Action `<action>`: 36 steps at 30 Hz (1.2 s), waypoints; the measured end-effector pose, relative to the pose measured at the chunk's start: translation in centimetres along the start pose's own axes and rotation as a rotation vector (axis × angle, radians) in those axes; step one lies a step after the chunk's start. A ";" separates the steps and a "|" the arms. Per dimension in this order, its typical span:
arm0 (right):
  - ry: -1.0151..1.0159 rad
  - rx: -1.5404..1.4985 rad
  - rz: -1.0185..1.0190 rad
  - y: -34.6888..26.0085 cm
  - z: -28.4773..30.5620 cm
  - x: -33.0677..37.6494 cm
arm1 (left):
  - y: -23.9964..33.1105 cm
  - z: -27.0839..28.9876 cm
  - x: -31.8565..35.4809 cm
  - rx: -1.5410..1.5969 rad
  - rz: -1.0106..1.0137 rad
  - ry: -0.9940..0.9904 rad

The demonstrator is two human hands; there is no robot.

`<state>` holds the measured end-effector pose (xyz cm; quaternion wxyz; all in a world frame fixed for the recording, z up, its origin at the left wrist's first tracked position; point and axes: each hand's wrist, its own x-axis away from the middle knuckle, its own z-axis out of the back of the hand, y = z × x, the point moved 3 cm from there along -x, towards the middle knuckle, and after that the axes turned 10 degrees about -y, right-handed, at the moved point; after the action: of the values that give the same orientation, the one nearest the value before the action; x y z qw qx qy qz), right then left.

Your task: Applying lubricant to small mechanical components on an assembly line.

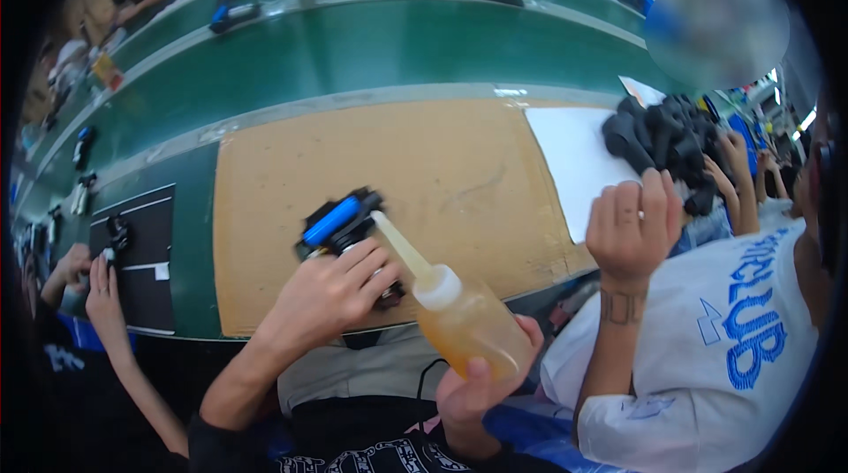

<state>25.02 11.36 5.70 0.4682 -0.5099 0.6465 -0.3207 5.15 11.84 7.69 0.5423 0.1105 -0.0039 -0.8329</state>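
My left hand is closed around a small black mechanical device with a shiny blue cylinder on top, held tilted over the cardboard's near part. Its exact kind I cannot make out, and my fingers hide its lower part. In my right hand is a translucent squeeze bottle of amber liquid, with a white collar and a long pale nozzle. The bottle leans up and to the left. Its nozzle tip is right beside the device's right end; whether they touch I cannot tell.
A brown cardboard sheet covers the green table. White paper lies to its right, by a heap of black parts. A co-worker's raised hand is close on the right. At left, another person's hands are at a black mat.
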 end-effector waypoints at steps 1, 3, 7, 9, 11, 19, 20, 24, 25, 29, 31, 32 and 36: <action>-0.012 -0.099 0.029 -0.1 -0.2 0.2 | -0.7 -0.1 -1.1 -0.020 -0.034 0.051; -0.005 -0.113 0.051 0.5 -0.9 0.2 | -2.2 -1.1 -4.4 -0.021 -0.043 0.074; -0.135 -0.097 -0.018 1.6 -2.5 0.0 | -5.1 -4.9 -12.4 -0.044 -0.213 0.075; -0.190 -0.077 -0.056 2.5 -2.4 -0.8 | -4.5 -7.0 -17.6 -0.065 -0.233 -0.008; -0.228 -0.043 -0.079 3.0 -2.4 -1.4 | -4.9 -7.3 -18.9 0.050 -0.199 0.114; -0.457 0.394 0.010 7.6 -4.4 -4.0 | -7.7 -2.7 -4.0 1.077 0.309 0.484; -0.495 0.472 0.054 8.1 -5.3 -4.2 | -7.6 -1.6 -1.8 1.349 0.349 0.529; -0.639 0.640 0.101 10.3 -8.1 -3.6 | -4.9 -0.7 6.2 1.026 0.460 0.617; -0.656 0.680 0.120 10.8 -8.6 -4.0 | -3.5 0.8 6.6 0.932 0.559 0.577; -0.706 0.770 0.216 11.2 -9.9 -4.5 | -1.9 1.8 7.4 0.904 0.513 0.631; -0.739 0.816 0.258 11.3 -10.5 -4.1 | -1.8 -0.6 6.5 0.792 0.441 0.809; -0.748 0.843 0.286 11.3 -10.8 -4.0 | -1.9 -2.0 5.6 0.734 0.389 0.896; -0.801 0.877 0.406 10.8 -11.8 -2.2 | -1.9 -7.6 4.9 0.752 0.484 0.753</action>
<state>10.26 15.65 0.84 0.8913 -0.2181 0.3131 -0.2450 2.99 9.06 -0.86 0.6048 0.5797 -0.1316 -0.5299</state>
